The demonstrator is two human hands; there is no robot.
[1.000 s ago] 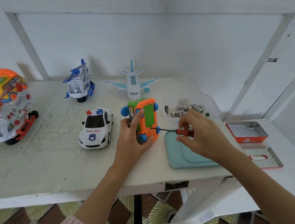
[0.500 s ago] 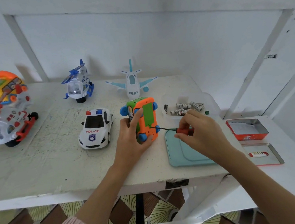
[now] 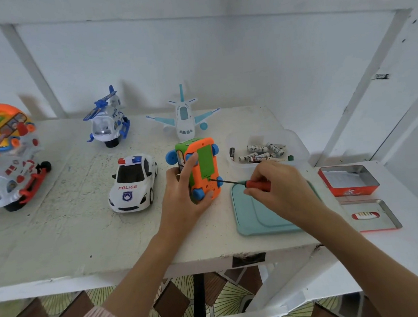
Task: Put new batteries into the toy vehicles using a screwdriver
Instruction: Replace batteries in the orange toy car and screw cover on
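Two hands are at work: the orange toy car [image 3: 202,170] is gripped on its side by the left hand [image 3: 185,198] so its underside is exposed, while the screwdriver [image 3: 243,182] is pinched by the right hand [image 3: 280,190], its tip set at the green battery cover's [image 3: 205,161] lower edge.

Readable words on the toys and batteries

The police car [image 3: 132,182] has "POLICE" in red on its hood; one battery [image 3: 259,158] shows "EVERE", the rest is hidden.

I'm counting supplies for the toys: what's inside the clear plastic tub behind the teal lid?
The clear tub holds a loose pile of batteries, mostly white-labelled, one dark at the left. The right hand covers its near edge, so any lying there are hidden.
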